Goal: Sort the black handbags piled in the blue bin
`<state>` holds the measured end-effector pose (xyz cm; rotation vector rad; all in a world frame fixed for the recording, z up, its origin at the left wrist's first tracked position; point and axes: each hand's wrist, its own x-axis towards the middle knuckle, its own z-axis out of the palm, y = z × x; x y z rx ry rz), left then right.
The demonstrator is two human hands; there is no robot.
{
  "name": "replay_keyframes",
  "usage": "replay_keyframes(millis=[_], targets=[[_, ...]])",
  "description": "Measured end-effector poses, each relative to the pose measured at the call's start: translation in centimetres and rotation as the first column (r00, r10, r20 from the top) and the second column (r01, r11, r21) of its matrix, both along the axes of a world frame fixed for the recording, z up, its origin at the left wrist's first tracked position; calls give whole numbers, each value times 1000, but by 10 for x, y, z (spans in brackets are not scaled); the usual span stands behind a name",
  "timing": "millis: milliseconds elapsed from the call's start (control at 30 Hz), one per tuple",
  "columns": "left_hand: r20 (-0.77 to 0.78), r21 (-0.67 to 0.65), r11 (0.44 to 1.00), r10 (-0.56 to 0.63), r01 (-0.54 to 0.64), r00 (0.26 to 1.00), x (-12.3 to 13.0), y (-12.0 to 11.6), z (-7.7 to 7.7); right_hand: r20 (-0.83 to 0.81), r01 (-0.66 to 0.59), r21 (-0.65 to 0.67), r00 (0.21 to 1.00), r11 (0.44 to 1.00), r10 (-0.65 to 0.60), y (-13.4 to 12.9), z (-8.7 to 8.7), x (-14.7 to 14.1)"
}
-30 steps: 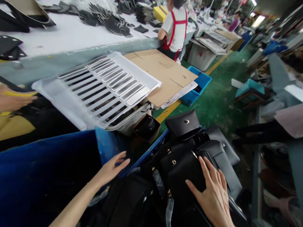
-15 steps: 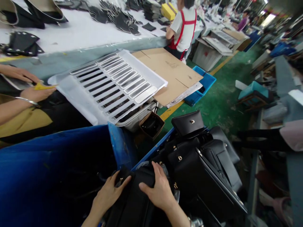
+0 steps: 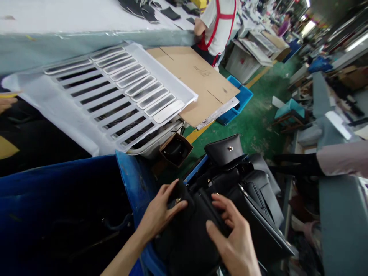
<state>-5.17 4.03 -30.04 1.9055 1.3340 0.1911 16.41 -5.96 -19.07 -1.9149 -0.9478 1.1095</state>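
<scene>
A black handbag [image 3: 191,237] with a small gold-coloured clasp is between my two hands, over the near side of the heap. My left hand [image 3: 159,211] grips its upper left part, thumb by the clasp and fingers behind the edge. On the bag's right edge, my right hand [image 3: 234,234] has its thumb in front and its fingers curled at the far side. Just beyond lie other black bags [image 3: 224,149] with similar clasps, piled in a blue bin [image 3: 197,168]. The lower part of the held bag is dark and hard to make out.
A large blue container [image 3: 126,168] with a dark inside stands at left. Behind it are a white slotted sheet [image 3: 86,130], a cardboard sheet [image 3: 198,76] and a small carton [image 3: 184,153]. A co-worker with red straps [image 3: 222,23] stands at the long table [image 3: 71,23].
Both hands have moved right, and the black handbag between them now stands out from the pile over the bin. The camera view has shifted as well.
</scene>
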Motion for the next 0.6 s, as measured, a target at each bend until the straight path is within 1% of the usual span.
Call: replay_keyframes(millis=[33,67,100,133,167,200,233,267,300,333,367,400,433,467,500,533,567,600], targets=[[20,33,995,-100,99,995,27,13,-6,43,73,62,996,995,-76,7,2,11],[-51,87,980,-174,178,983,51,23,-14,76,135,145,986,980,-147,13,0,19],[-88,110,976,-181,190,980,72,29,-26,117,142,213,979,967,-169,18,-6,23],[-109,125,972,-186,199,977,88,32,-37,172,100,261,974,960,-149,22,-16,22],[-136,138,969,-188,206,973,99,32,-49,241,0,273,968,962,-68,25,-28,18],[-150,144,967,-186,208,971,105,31,-58,324,-135,248,945,959,50,28,-43,10],[-166,150,965,-189,214,968,107,29,-66,418,-265,198,894,944,163,31,-57,1],[-187,151,964,-190,219,964,107,27,-72,499,-364,157,831,918,244,34,-70,-8],[-209,147,964,-189,222,959,105,26,-76,546,-433,138,784,891,296,37,-80,-16],[-236,137,966,-183,219,954,103,26,-78,567,-479,141,757,866,326,41,-86,-21],[-264,123,970,-174,212,949,101,27,-80,559,-513,158,751,844,352,44,-86,-24],[-293,109,974,-161,201,942,99,27,-80,533,-534,183,759,826,373,45,-82,-22],[-321,98,978,-146,186,936,97,28,-80,512,-538,215,773,815,375,43,-72,-17],[-348,91,981,-128,169,929,96,27,-79,500,-522,237,789,819,358,37,-60,-7],[-374,90,985,-103,147,922,94,26,-77,516,-479,274,805,834,293,27,-47,6],[-396,92,988,-77,123,915,91,24,-73,574,-389,333,807,859,142,12,-36,22],[-413,93,991,-54,101,909,88,22,-69,622,-276,385,783,880,-27,-5,-29,40],[-420,94,992,-36,83,907,84,21,-65,659,-177,450,727,876,-192,-25,-28,57]])
